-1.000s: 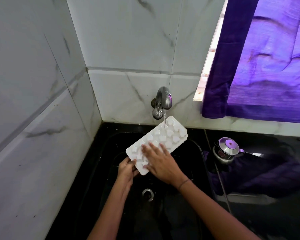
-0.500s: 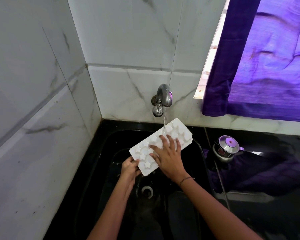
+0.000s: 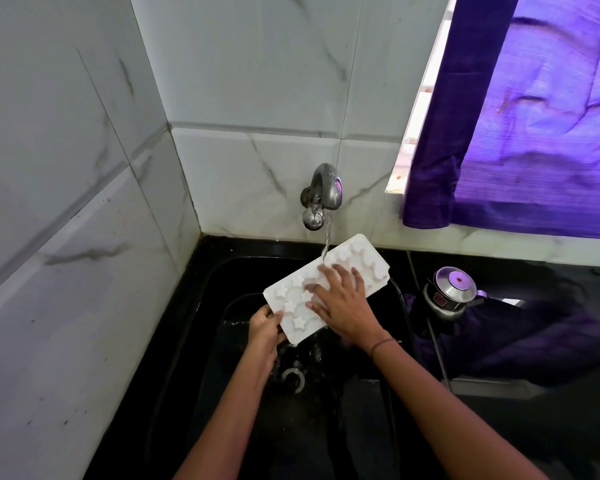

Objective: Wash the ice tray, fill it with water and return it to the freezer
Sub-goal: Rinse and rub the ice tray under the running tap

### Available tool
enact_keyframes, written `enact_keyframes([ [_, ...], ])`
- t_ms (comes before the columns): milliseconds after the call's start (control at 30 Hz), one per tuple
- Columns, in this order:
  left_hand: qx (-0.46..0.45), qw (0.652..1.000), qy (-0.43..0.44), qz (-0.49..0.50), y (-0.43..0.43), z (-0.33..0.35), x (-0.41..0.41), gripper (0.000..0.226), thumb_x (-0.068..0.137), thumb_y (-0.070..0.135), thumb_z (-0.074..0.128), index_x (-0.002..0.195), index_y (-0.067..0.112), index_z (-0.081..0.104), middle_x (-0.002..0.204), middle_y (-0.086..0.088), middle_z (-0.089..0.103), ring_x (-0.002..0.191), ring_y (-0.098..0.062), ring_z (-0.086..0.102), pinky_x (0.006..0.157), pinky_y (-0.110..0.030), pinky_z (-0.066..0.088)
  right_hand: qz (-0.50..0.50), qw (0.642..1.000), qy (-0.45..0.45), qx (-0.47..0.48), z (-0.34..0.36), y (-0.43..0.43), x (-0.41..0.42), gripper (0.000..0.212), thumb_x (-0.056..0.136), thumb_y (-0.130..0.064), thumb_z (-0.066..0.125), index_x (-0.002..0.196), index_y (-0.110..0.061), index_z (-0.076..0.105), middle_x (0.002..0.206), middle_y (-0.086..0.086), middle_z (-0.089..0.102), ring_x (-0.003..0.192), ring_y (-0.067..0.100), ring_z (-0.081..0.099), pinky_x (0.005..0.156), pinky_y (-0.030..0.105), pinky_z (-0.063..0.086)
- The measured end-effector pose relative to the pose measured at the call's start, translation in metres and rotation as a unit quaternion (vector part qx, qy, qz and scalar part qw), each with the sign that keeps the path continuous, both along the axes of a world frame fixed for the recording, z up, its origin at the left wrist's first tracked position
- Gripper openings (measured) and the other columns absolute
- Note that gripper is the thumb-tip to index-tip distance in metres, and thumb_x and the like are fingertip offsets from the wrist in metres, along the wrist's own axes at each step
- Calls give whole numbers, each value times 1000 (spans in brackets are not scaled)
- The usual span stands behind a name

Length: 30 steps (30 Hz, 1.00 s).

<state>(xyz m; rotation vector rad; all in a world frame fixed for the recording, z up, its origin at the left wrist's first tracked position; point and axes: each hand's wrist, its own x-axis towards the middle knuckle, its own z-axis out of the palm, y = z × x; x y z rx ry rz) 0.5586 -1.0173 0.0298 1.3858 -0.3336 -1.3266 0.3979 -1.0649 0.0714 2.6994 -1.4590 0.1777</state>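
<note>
Water [image 3: 327, 237] from the tap [image 3: 323, 188] strikes the ice tray [image 3: 368, 263], left hand [image 3: 264, 323] gripping its near corner, right hand [image 3: 343, 303] spread flat on top.

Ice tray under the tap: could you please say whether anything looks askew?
Nothing odd: the ice tray is tilted under the running tap, left hand gripping its corner, right hand flat on it.

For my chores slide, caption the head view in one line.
Left hand grips a white ice tray under the running tap, right hand spread across its moulds, above a black sink.
</note>
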Motion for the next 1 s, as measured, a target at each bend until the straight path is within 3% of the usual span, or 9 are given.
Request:
enact_keyframes([
  [167, 11, 1000, 7, 19, 1, -1, 5, 31, 95, -1, 43, 125, 5, 47, 105, -12, 61, 82, -24, 62, 59, -33, 56, -85, 994, -65, -19, 6, -6, -9, 50, 96, -53, 31, 135, -25, 46, 145, 5, 41, 138, 26, 31, 114, 50, 13],
  [300, 4, 999, 30, 41, 5, -3, 6, 26, 95, -2, 43, 119, 4, 51, 92, -8, 63, 76, -22, 62, 54, -31, 57, 31, 999, 22, -19, -5, -2, -4, 62, 97, -53, 20, 149, -20, 26, 158, 8, 19, 146, 24, 15, 117, 49, -1],
  [433, 1, 997, 53, 59, 5, -3, 7, 28, 95, -3, 43, 120, 5, 51, 93, -9, 62, 76, -22, 61, 58, -34, 54, -33, 999, -40, -12, -8, 1, -4, 60, 99, -48, 23, 150, -18, 22, 159, 4, 11, 148, 20, 5, 117, 44, -6],
  [500, 5, 996, 63, 70, 5, -4, 8, 29, 94, -3, 43, 122, 4, 51, 89, -7, 62, 75, -20, 61, 53, -32, 55, 14, 1000, -7, -19, -13, 9, 2, 61, 98, -49, 18, 150, -17, 21, 160, 3, 11, 148, 20, 5, 116, 47, -8],
  [600, 15, 994, 67, 82, 5, -4, 11, 29, 94, -3, 44, 122, 2, 52, 86, -6, 62, 71, -17, 59, 50, -30, 54, -23, 998, -47, -40, -11, 10, 0, 50, 97, -47, 32, 141, -25, 42, 155, 6, 28, 146, 27, 16, 116, 53, 10],
  [700, 9, 996, 54, 76, 8, -4, 14, 29, 94, -2, 44, 121, 5, 53, 101, -11, 62, 79, -22, 62, 61, -35, 51, -24, 993, -42, -111, -13, 5, -8, 37, 94, -47, 41, 120, -30, 61, 148, 8, 40, 140, 34, 30, 111, 55, 26],
  [800, 7, 996, 61, 71, 8, -5, 12, 25, 95, -3, 43, 116, 7, 54, 110, -15, 59, 82, -24, 62, 65, -37, 52, -14, 989, -57, -136, -8, 0, -8, 34, 93, -48, 41, 113, -33, 64, 145, 9, 45, 136, 35, 37, 109, 55, 30],
  [933, 15, 995, 56, 85, 10, -8, 12, 25, 95, -2, 43, 117, 8, 53, 102, -11, 60, 76, -20, 61, 61, -35, 51, 40, 992, -23, -113, -2, -7, -8, 33, 92, -47, 45, 109, -28, 66, 133, 8, 55, 123, 32, 52, 100, 48, 39],
  [1000, 19, 995, 50, 89, 11, -10, 14, 27, 95, -3, 43, 120, 5, 51, 94, -7, 62, 74, -19, 60, 60, -34, 50, 11, 996, -31, -85, 3, -12, -14, 31, 95, -46, 43, 113, -32, 64, 131, 7, 53, 119, 30, 50, 95, 45, 38],
])
